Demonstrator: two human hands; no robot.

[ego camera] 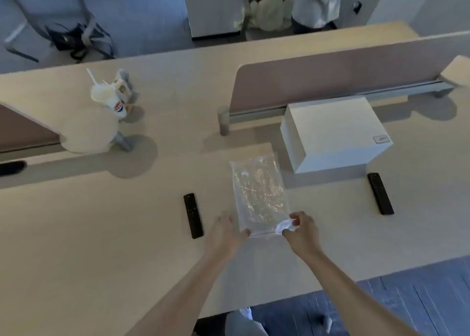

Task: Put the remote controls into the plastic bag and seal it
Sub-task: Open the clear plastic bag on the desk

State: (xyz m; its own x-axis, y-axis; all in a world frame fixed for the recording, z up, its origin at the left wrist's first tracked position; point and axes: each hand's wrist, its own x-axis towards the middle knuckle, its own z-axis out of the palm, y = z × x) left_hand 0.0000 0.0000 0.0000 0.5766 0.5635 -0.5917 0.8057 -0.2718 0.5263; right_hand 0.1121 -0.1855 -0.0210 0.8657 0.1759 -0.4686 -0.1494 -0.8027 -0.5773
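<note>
A clear plastic bag (259,191) lies flat on the light wooden table (101,234), its near edge toward me. My left hand (225,234) rests at the bag's near left corner, thumb touching the edge. My right hand (301,230) pinches the near right corner between thumb and fingers, crumpling the plastic there. One black remote control (193,215) lies just left of my left hand. A second black remote control (380,193) lies far to the right, apart from the bag. Nothing shows inside the bag.
A white box (335,132) stands behind the bag at the right, next to a low desk divider (330,81). A paper cup with a straw (112,99) stands at the back left. A person stands beyond the far desk. The table's near edge runs below my forearms.
</note>
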